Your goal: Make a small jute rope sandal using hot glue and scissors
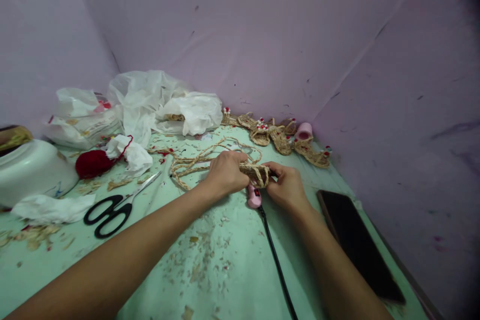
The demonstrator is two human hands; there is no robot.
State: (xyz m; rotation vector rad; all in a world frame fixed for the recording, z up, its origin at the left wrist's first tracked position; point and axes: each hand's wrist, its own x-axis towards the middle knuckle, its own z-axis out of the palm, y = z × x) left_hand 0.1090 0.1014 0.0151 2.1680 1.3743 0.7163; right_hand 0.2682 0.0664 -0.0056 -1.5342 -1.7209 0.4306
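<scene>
My left hand (225, 174) and my right hand (287, 187) are both closed on a small woven straw piece (258, 174) held between them above the table. Loose straw rope (195, 161) trails from it to the left across the pale green tabletop (210, 270). Just below my hands lies a pink glue gun (254, 197) with a black cord (277, 265) running toward me.
Black-handled scissors (116, 206) lie at left, near a red yarn ball (92, 163), crumpled tissues (52, 208), plastic bags (157, 102) and a white bowl (32, 172). Several finished straw sandals (281, 141) and a pink cup (303, 132) sit by the back wall. A dark phone (356, 242) lies at right.
</scene>
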